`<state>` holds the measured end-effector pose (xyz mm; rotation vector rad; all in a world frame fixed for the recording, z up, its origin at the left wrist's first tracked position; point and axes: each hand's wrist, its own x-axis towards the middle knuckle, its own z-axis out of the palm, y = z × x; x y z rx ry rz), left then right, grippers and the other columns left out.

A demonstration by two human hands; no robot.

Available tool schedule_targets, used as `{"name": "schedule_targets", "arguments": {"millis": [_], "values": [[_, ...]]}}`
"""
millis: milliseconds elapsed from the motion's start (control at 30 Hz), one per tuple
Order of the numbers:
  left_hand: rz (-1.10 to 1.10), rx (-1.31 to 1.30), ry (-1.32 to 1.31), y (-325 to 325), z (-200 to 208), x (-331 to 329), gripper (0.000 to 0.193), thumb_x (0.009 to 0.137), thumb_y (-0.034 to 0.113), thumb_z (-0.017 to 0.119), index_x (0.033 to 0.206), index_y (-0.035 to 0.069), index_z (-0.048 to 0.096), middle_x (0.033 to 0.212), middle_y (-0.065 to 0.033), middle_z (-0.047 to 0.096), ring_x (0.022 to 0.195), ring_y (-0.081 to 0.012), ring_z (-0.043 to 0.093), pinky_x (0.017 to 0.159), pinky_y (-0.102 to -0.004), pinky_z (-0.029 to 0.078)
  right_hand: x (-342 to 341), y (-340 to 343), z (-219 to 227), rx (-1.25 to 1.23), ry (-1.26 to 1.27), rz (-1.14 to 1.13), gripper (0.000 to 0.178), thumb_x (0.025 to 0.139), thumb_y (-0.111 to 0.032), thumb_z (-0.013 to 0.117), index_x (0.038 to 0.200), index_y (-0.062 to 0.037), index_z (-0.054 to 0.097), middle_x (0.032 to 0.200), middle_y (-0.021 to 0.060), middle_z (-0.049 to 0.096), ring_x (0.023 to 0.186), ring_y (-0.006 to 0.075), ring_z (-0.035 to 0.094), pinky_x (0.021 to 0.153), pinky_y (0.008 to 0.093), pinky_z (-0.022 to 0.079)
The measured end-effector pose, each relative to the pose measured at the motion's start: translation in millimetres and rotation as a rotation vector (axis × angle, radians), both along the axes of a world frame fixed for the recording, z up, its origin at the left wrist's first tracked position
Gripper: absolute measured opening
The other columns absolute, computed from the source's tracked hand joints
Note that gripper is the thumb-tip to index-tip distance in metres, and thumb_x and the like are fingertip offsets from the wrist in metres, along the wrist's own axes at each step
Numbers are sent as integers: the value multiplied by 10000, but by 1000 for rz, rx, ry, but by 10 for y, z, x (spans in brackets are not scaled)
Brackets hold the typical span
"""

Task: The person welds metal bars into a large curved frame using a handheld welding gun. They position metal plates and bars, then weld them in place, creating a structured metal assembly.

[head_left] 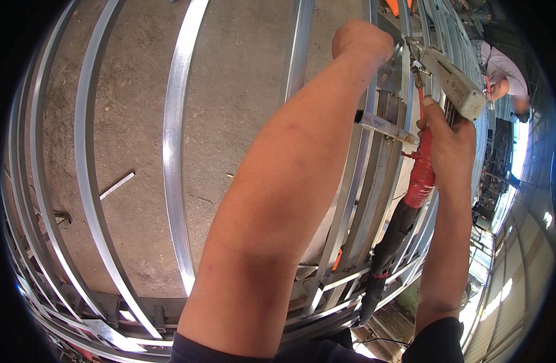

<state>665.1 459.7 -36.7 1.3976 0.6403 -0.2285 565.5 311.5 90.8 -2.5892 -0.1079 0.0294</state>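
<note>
My left hand [362,42] is closed in a fist at the top, beside a thin metal bar. Its fingers are turned away, so what they hold, if anything, is hidden. Just to the right, my right hand [450,136] is wrapped round a worn beige gun-like tool [454,83] with a narrow metal front end pointing up and left toward the left hand. A brass fitting [417,71] and a thin red hose run along it. From under my right thumb, a thick black hose [391,236] bound with red tape [421,181] leads down toward me.
Long silvery metal bars [175,139] form a frame over the brown floor [138,121]. A short square tube [387,126] lies across the right-hand bars. Another person [505,69] bends over the bars at far right. A white strip [117,186] lies on the floor.
</note>
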Motion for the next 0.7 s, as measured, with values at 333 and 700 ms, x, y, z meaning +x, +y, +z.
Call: {"name": "schedule_targets", "arguments": {"millis": [333,700], "values": [[-26,49,-11,45,64,-65,187,756,122,766,910,19,784,1032,-161,786,989,-282,783,820,-349,616,3,-5,-2,21,7,-5,325,977,-242,743,1158,17,667,841,33,663,733,123,604,703,302,498],[-32,82,-5,50,50,-33,207,724,109,790,914,25,788,1035,-169,786,988,-294,785,813,-347,619,29,-16,-4,-26,42,9,326,971,-241,746,1162,11,667,851,30,650,733,126,602,697,307,497]]}}
